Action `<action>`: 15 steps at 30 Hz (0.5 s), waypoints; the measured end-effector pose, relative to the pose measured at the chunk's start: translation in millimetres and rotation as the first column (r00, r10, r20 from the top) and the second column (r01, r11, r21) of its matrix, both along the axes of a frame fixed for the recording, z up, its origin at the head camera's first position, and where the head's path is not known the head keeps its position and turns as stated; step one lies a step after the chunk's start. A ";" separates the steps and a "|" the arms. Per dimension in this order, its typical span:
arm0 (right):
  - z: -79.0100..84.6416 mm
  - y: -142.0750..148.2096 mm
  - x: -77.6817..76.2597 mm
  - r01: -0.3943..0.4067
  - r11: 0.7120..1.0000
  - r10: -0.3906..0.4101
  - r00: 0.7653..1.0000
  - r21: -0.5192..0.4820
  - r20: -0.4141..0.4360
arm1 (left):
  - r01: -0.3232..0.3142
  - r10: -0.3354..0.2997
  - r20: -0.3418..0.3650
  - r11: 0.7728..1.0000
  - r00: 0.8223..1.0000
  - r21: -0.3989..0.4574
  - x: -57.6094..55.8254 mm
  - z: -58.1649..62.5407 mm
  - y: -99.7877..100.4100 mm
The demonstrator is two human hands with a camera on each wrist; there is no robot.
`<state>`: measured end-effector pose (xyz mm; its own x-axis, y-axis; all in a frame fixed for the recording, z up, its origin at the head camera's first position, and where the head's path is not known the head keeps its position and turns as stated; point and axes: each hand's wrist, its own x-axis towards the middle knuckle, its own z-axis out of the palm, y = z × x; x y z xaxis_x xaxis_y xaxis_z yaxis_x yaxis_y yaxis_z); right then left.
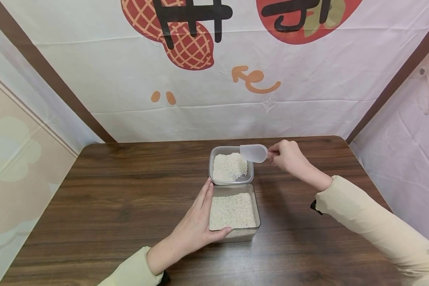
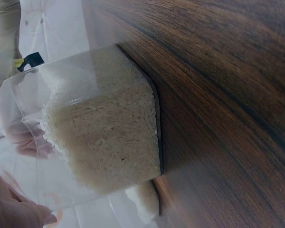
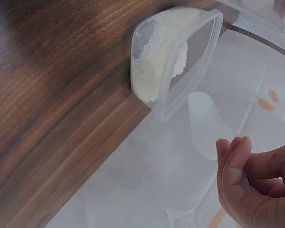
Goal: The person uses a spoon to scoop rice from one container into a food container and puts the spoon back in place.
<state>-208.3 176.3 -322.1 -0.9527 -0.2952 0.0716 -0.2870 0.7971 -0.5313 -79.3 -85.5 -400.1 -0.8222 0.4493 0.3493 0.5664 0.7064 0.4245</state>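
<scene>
My right hand (image 1: 288, 156) pinches the handle of a translucent white scoop (image 1: 254, 153), whose blade hangs over the right rim of a small clear plastic box (image 1: 211, 165). White rice (image 1: 229, 166) lies in that box, heaped unevenly. Directly in front stands a larger clear container (image 1: 257, 216), partly filled with rice (image 1: 233, 210). Against its left side my left hand (image 1: 194, 226) rests with straight fingers, the thumb along the near rim. In the right wrist view, the scoop (image 3: 203, 126) shows beside the small box (image 3: 166, 95). Whether the scoop carries rice I cannot tell.
Both containers stand on a dark brown wooden table (image 1: 128, 210). Behind it hangs a white printed cloth (image 1: 207, 119), close to the table's far edge. Another pale cloth (image 1: 407, 159) hangs on the right.
</scene>
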 end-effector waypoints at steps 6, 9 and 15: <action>10.8 3.2 3.0 -0.013 1.000 0.013 0.999 0.005 -0.035 | -0.001 0.001 -0.009 1.000 1.000 0.000 0.2 0.2 -0.5; 15.5 4.3 4.3 -0.011 1.000 0.011 0.999 0.005 -0.037 | 0.001 -0.001 -0.010 1.000 1.000 0.000 0.1 -0.1 -0.5; 24.3 4.4 7.2 -0.001 1.000 0.001 1.000 -0.013 -0.004 | 0.002 -0.002 -0.008 1.000 1.000 0.003 -0.4 -0.5 -0.6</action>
<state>-201.1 180.8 -297.8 -0.9521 -0.2953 0.0788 -0.2898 0.7900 -0.5403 -79.6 -86.2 -400.7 -0.8187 0.4499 0.3568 0.5709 0.7042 0.4222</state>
